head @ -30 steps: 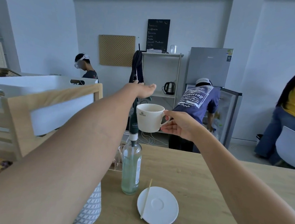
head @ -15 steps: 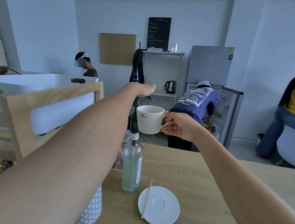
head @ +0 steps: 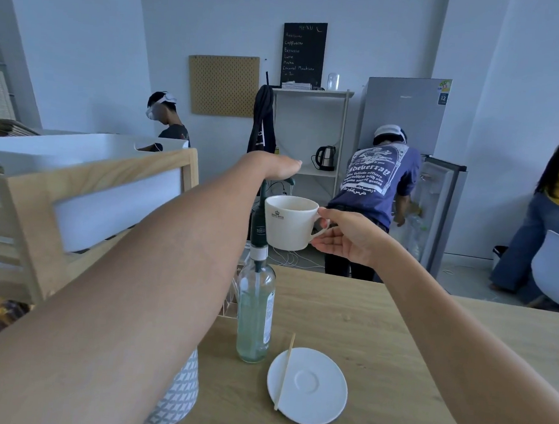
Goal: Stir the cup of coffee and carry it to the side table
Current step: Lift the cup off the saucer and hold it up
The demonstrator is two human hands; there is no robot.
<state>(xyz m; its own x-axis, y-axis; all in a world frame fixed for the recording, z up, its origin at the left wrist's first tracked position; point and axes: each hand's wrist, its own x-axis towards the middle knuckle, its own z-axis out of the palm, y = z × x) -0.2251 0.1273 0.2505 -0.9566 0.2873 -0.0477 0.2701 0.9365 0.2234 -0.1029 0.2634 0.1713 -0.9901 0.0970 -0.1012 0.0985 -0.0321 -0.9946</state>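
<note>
The right hand (head: 346,239) has its fingers hooked around the handle of the cream ceramic coffee cup with a small dark crest printed on its side (head: 289,222), thumb on top of the handle, and holds it level in the air above the far edge of the light wooden table (head: 378,336). Against the views from a second and half a second ago, hardly anything differs: the cup sits at the same height and the same spot above the table's far edge. So the lift looks finished, while the carry to the side table has not visibly begun. The left hand (head: 271,166) stretches out flat just above and left of the cup, fingers extended and holding nothing, as before.

The cup's inside shows only a pale wall near the rim; how much coffee it holds cannot be told from here. Near and below, the round white saucer (head: 308,386) lies bare on the table except for the thin wooden stir stick (head: 284,371) resting across its left edge, which suggests the stirring is done. Just left of the saucer stands the clear glass bottle with a dark green neck (head: 255,310), holding a pale greenish liquid. A white patterned vessel (head: 178,394) stands at the near left, partly hidden by the left forearm; its contents are out of sight.
</note>
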